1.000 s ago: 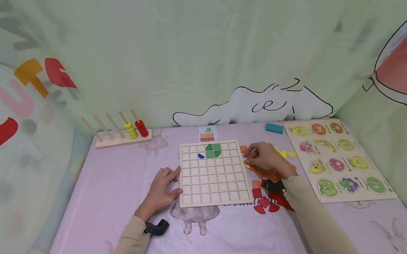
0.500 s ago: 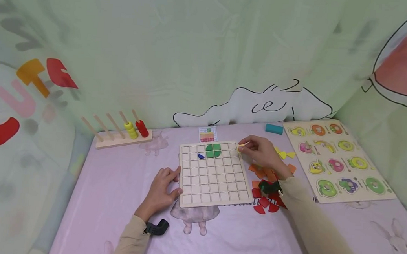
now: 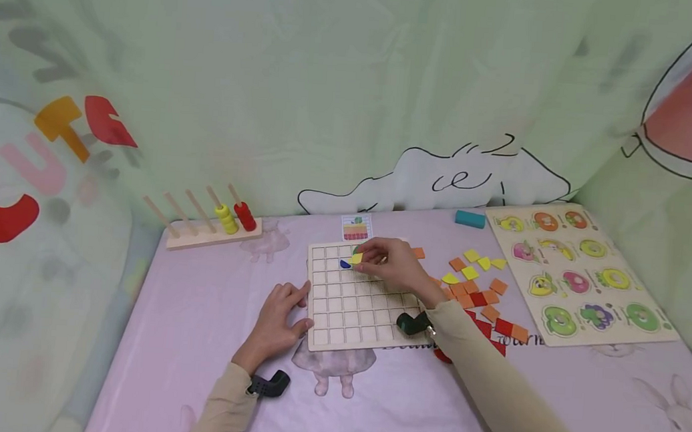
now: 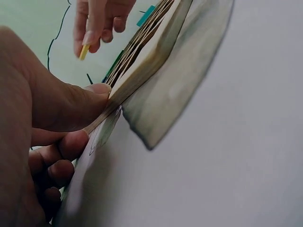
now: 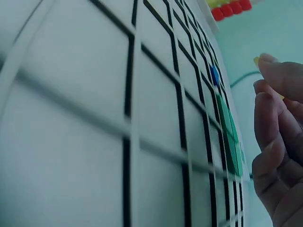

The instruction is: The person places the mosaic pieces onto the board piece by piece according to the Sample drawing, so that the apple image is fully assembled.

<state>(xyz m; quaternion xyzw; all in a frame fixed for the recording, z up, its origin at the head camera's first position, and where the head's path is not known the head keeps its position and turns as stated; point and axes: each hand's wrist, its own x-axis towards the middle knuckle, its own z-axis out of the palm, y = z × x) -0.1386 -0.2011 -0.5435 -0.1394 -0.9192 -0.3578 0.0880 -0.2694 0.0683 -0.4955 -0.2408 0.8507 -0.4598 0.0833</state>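
My right hand (image 3: pixel 395 266) pinches a small yellow tile (image 3: pixel 357 259) between thumb and fingertips, over the upper part of a wooden grid board (image 3: pixel 333 309). A dark blue piece (image 3: pixel 345 265) lies in one of the board's cells. Green pieces (image 5: pixel 229 137) sit on the grid in the right wrist view; in the head view my right hand covers most of them. At the board's left edge my left hand (image 3: pixel 277 321) holds on, thumb and fingers pinching the rim, as the left wrist view shows.
Loose yellow, orange and red tiles (image 3: pixel 490 313) are scattered right of the board. A small pattern card (image 3: pixel 356 228) lies behind it. Also around are a peg counting stand (image 3: pixel 215 235), a teal block (image 3: pixel 469 219) and a fruit puzzle board (image 3: pixel 560 258).
My right hand has carried the yellow tile leftward from beside the loose tiles to above the blue and green pieces. The left hand has stayed at the board's edge.
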